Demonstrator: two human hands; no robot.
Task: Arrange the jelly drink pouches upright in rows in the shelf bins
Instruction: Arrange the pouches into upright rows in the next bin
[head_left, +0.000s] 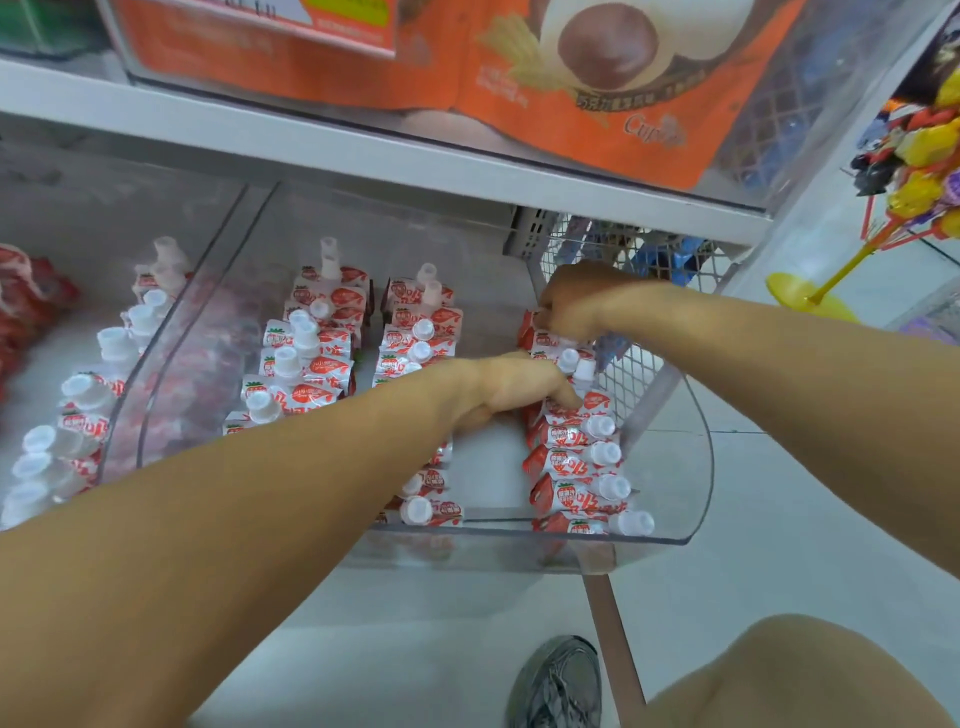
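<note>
Red-and-white jelly drink pouches with white caps stand in three rows inside a clear shelf bin (696, 467). The left row (306, 358) and middle row (421, 332) run front to back. My left hand (514, 389) reaches across the bin, fingers curled against a pouch in the right row (576, 457). My right hand (576, 301) is at the back of that right row, fingers curled over the top of a rear pouch (540, 338). Whether either hand really grips a pouch is partly hidden.
A second clear bin (130, 364) to the left holds more capped pouches. A wire mesh basket (623, 260) stands behind the right row. Orange snack bags (571, 78) fill the shelf above. A yellow lollipop stand (810, 296) is at right. My shoe (561, 680) is on the floor.
</note>
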